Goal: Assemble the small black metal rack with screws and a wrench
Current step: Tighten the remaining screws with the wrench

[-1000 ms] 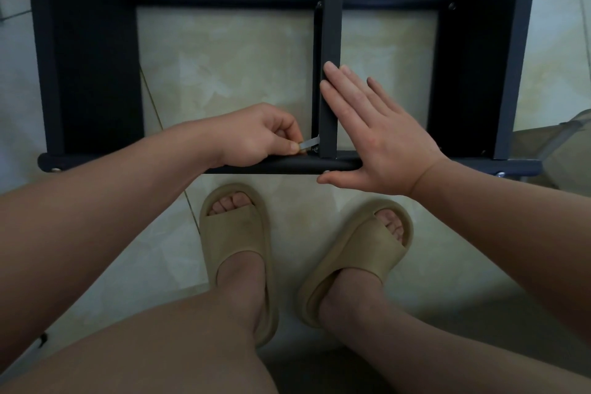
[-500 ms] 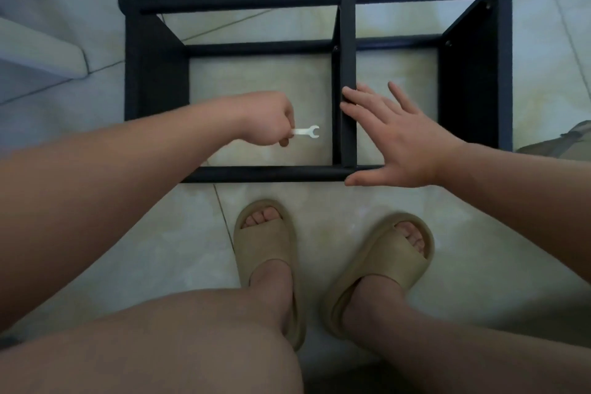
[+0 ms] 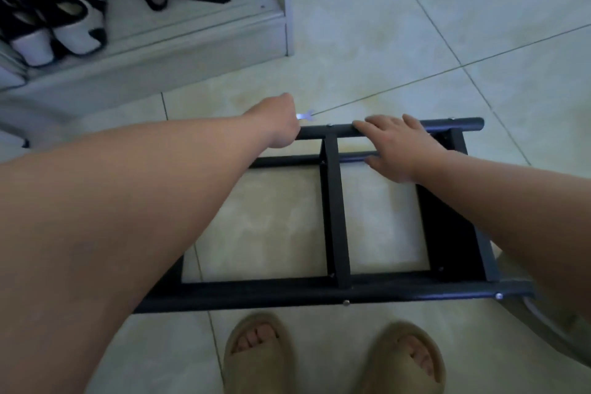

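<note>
The black metal rack (image 3: 335, 211) stands on the tiled floor in front of my feet, with a centre bar running from the near rail to the far rail. My left hand (image 3: 278, 121) is at the far top rail, left of the centre bar, and grips a small silver wrench (image 3: 305, 115) whose open jaw sticks out past the rail. My right hand (image 3: 396, 147) rests on the far rails right of the centre bar, fingers spread over the top tube. Silver screw heads (image 3: 345, 302) show on the near rail.
A low white shoe shelf (image 3: 192, 38) with black and white shoes stands at the far left. My feet in beige slides (image 3: 259, 355) are just before the near rail. A pale curved object (image 3: 543, 320) lies at the rack's right end.
Both hands have moved from the near rail to the far rail. The left hand carried the wrench there; the right hand left the centre bar. The view has tilted forward, revealing the shelf.
</note>
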Demonstrator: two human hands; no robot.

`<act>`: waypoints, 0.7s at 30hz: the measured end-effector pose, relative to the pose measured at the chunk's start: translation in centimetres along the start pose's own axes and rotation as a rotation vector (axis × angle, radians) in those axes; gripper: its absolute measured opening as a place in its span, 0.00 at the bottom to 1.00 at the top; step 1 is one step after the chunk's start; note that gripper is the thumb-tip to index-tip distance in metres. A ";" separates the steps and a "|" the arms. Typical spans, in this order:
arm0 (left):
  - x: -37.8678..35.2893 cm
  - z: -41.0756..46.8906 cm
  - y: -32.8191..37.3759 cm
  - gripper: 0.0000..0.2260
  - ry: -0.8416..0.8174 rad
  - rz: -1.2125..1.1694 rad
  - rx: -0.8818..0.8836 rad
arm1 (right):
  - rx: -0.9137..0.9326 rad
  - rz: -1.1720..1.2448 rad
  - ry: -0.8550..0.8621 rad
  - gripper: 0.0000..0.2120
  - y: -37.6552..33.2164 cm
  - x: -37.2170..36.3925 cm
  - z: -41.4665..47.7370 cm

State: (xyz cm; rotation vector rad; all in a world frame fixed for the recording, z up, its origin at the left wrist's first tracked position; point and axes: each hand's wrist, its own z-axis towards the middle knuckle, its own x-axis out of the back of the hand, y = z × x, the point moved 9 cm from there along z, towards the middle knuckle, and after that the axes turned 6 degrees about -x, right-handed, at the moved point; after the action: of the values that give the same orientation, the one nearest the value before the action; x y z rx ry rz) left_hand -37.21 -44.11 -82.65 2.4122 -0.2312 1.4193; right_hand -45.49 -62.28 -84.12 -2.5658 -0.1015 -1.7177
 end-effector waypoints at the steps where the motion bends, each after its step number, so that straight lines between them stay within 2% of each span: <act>1: -0.7 0.6 0.1 0.12 -0.037 -0.012 0.004 | -0.018 0.015 0.000 0.31 0.1 -0.2 0.5; 5: -2.1 1.5 -0.1 0.12 -0.054 -0.101 0.023 | -0.067 -0.031 0.092 0.21 -0.1 -0.2 1.3; 8: -2.2 -0.1 -0.6 0.07 0.001 -0.180 0.043 | -0.108 -0.066 0.146 0.12 -0.6 1.1 0.2; 17: 4.0 -11.6 0.5 0.05 0.098 -0.215 -0.025 | -0.028 -0.094 0.283 0.13 -4.6 8.7 -10.8; 21: 3.3 -18.8 1.9 0.03 0.074 -0.231 -0.016 | -0.026 -0.091 0.245 0.13 -6.7 8.9 -17.6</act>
State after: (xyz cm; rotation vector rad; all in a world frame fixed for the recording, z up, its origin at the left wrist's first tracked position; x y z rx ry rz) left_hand -51.55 -38.96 -70.96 2.2825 0.0527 1.3907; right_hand -58.85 -56.78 -69.10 -2.3780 -0.1882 -2.0632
